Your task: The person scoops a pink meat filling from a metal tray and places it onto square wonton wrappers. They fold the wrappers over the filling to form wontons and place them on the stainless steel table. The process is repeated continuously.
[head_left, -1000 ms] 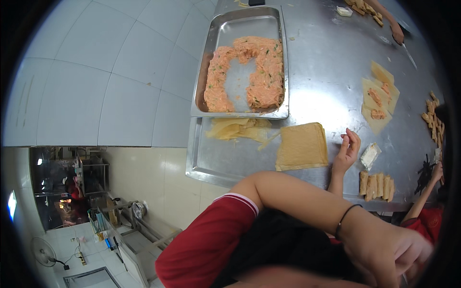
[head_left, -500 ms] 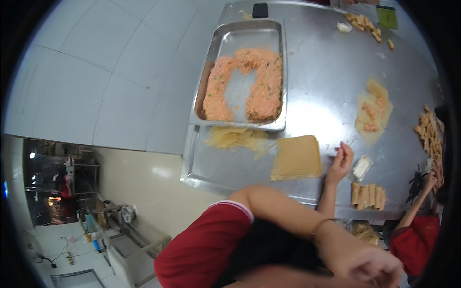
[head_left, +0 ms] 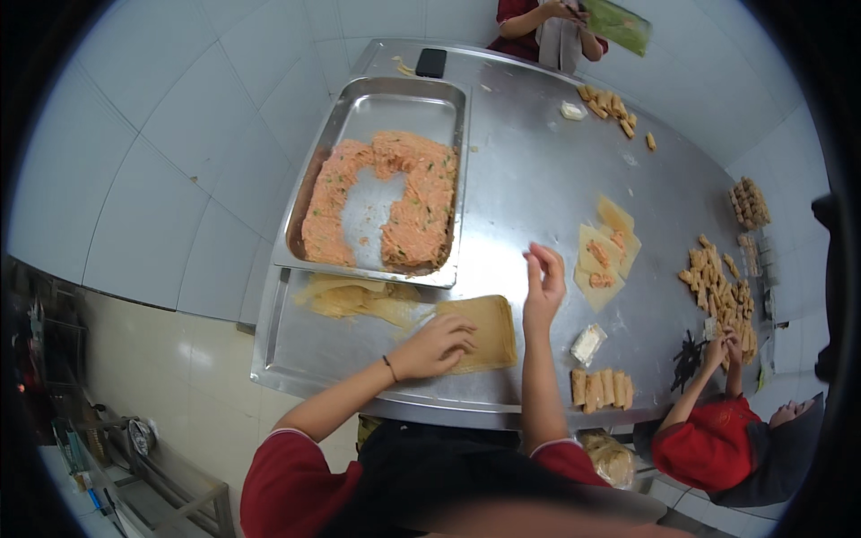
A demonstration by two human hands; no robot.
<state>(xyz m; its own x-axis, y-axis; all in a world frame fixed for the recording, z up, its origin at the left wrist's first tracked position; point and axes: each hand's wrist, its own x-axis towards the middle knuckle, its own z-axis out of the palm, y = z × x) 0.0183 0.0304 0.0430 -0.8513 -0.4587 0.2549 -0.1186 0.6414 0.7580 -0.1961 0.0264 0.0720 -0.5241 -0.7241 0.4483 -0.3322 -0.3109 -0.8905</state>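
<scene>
My left hand point(head_left: 435, 348) rests at the left side of a square stack of thin yellow-brown wrapper sheets point(head_left: 491, 334). Its fingers are bent and apart over the top sheet, holding nothing I can see. My right hand point(head_left: 544, 282) hovers over the steel table, right of the stack, loosely open and holding nothing visible. Further right, three small portions of orange filling point(head_left: 598, 252) lie on separated wrappers point(head_left: 614, 215). A white block in a small wrapper point(head_left: 588, 344) sits beyond a row of finished rolls point(head_left: 602, 389) near the table's front edge.
A deep metal tray point(head_left: 459, 193) of orange minced filling point(head_left: 421, 193) stands at the left. Loose wrappers point(head_left: 354, 298) lie before it. A co-worker in red point(head_left: 717, 439) handles rolls point(head_left: 722, 291) at right. Another person point(head_left: 547, 31) stands at the far edge, near a black phone point(head_left: 431, 63).
My left hand has come down from the lower right onto the wrapper stack. The view has shifted, bringing both co-workers more fully into sight. My right hand stays near the stack.
</scene>
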